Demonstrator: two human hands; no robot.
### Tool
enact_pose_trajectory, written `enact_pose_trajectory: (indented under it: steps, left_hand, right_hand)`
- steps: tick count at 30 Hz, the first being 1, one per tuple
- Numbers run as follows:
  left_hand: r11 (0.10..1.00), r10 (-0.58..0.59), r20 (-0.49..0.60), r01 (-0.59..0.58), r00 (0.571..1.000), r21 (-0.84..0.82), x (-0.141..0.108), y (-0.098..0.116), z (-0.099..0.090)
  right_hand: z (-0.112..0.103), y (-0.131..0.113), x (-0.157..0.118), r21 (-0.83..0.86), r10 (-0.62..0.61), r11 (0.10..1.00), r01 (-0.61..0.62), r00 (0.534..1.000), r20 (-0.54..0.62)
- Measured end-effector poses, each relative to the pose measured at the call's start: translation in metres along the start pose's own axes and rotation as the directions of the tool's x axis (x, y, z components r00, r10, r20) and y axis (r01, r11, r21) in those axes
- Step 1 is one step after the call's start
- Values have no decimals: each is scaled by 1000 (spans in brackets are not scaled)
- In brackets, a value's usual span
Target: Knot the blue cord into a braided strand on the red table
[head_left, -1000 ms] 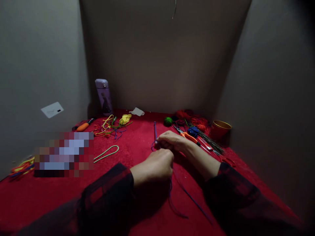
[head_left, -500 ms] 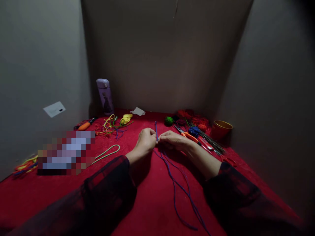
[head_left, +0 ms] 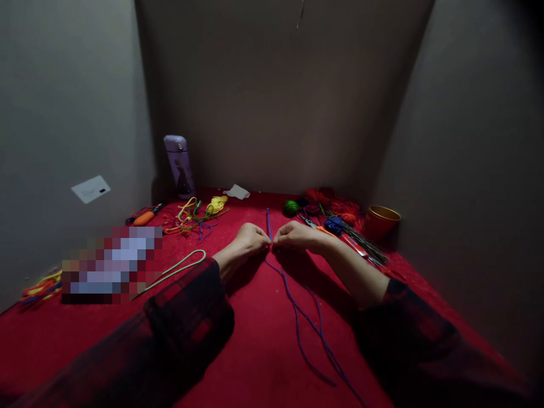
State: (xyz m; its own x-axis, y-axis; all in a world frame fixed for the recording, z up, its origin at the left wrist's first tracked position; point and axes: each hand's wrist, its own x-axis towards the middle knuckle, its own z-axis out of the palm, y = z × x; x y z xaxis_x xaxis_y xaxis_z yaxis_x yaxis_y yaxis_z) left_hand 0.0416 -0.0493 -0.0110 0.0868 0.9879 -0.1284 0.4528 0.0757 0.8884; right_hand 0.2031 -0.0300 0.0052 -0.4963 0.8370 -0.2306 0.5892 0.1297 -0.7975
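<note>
"Where is the purple cord (head_left: 269, 224)?"

"It is laid in the middle of the red cloth (head_left: 255, 340). Its far end is lined up straight past the fingertips. The loose ends (head_left: 289, 292) are spread out on the near side, and they are crossed."

"What is being done by the hands?"

"The cord is pinched by the left hand (head_left: 250, 239) and by the right hand (head_left: 300, 235). The fingertips are almost touching. Which strand is held by which hand cannot be told, because it is too small."

"How can that be done well?"

"The pinch should be kept small and firm. Both sides should be pulled softly and the same amount, so the straight part is not bent. The crossed ends should be pulled apart first, or a tangle might be made."
</note>
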Motion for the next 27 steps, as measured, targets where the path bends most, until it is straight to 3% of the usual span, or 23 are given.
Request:
enact_pose_trajectory:
  steps: [3, 5, 9, 12, 14, 16, 18, 19, 21, 23, 27]
  left_hand:
    - [995, -25, 9, 26, 1000, -98, -4, 2, 2]
    - [978, -46, 49, 54, 998, -200, -6, 2, 3]
    - [914, -70, 168, 131, 983, -383, -6, 0, 3]
    - [878, -54, 206, 144, 977, -457, -4, -1, 3]
    - [872, -52, 211, 147, 976, -466, -1, -4, 2]
    - [868, -40, 219, 143, 975, -476, 2, -8, 2]
    - [864, -19, 220, 127, 975, -488, 5, -11, 2]
    - [862, -4, 220, 115, 976, -493, 5, -12, 2]
    - [867, 14, 218, 97, 976, -489, 5, -13, 2]
    - [882, 15, 206, 84, 978, -463, 3, -12, 2]
    - [931, 3, 159, 56, 987, -360, -3, -5, 0]
  right_hand:
    - [-11, -8, -7, -141, -43, 989, 42, 999, -6]
    - [-12, -15, -15, -200, -92, 973, 114, 989, 117]
    - [0, -31, -27, -277, -138, 925, 259, 909, 393]
    - [7, -37, -29, -334, -116, 895, 296, 876, 468]
    - [6, -36, -25, -396, -135, 874, 280, 925, 356]
    - [2, -32, -19, -445, -165, 878, 177, 984, 65]
    - [2, -28, -13, -360, -107, 932, 25, 972, -208]
    - [4, -26, -9, -269, -47, 963, -27, 963, -267]
    - [11, -25, -5, -79, 62, 993, -82, 971, -229]
    - [19, -23, -2, 26, 89, 996, -86, 986, -140]
    - [26, -17, 4, 16, 79, 997, -77, 981, -175]
